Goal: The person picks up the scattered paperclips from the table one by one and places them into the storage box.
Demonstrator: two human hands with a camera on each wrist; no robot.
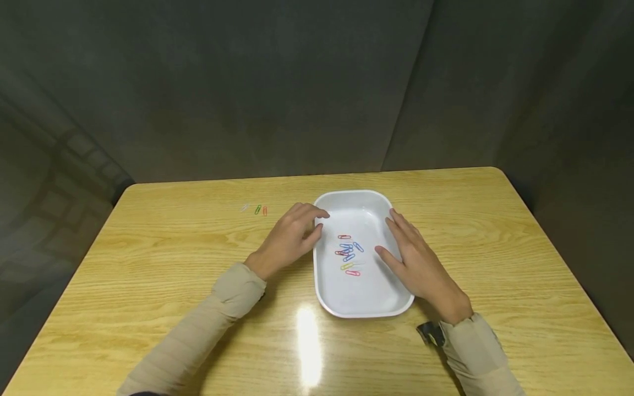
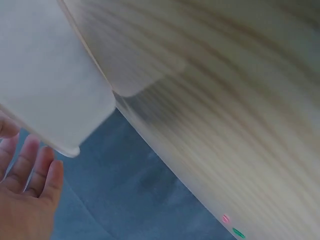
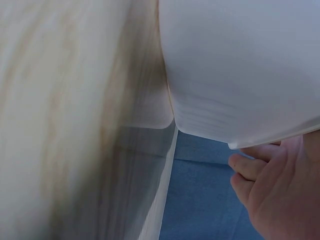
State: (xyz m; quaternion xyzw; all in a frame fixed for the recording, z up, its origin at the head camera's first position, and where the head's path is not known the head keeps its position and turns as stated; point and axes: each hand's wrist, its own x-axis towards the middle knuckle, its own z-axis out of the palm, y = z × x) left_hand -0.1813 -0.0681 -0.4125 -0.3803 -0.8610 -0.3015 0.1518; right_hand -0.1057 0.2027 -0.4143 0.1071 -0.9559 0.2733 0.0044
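A white rectangular tray [image 1: 364, 300] sits on the wooden table, with several coloured paper clips on its floor. Among them are blue paper clips [image 1: 358, 247], a yellow paper clip [image 1: 346, 266] and a pink one. My left hand [image 1: 292, 234] is at the tray's left rim, its loosely bent fingers reaching over the edge and the thumb apart from them. On the other side, my right hand [image 1: 418, 264] lies along the right rim with fingers extended and the thumb over the inside. Neither hand has a clip in it. Exact contact with the rim cannot be made out.
Left of the tray, towards the far edge of the table [image 1: 163, 253], lie a green paper clip [image 1: 258, 209], a red paper clip [image 1: 264, 211] and a pale one [image 1: 245, 207]. A dark curtain [image 1: 238, 93] hangs behind the table.
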